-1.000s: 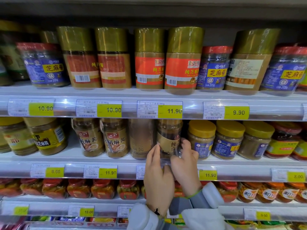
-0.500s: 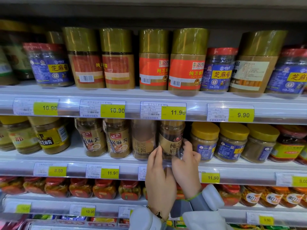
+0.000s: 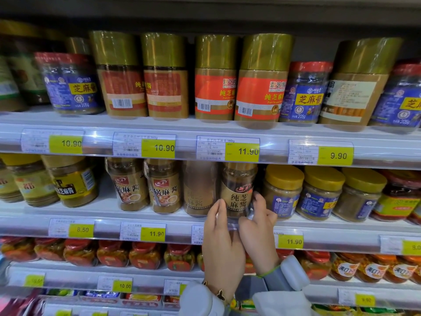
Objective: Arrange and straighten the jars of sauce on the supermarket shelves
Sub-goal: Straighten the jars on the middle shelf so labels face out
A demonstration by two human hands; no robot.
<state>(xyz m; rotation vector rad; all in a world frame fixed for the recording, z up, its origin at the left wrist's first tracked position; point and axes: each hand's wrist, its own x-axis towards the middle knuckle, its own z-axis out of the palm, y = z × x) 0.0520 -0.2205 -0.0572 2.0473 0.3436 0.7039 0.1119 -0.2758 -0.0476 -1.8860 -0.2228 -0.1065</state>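
Where the middle shelf [image 3: 91,213] meets its price rail, both hands clasp a brown-label jar [image 3: 238,190] (upright, near centre): left hand [image 3: 222,238] fingers at its 8 o'clock, right hand [image 3: 258,226] fingers curled at 4 o'clock; yellow-lidded jars [image 3: 283,190] at 3 o'clock.

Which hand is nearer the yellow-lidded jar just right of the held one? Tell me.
Right. The right hand grips the brown sesame jar beside the yellow-lidded jar; the left hand holds the brown jar's far side.
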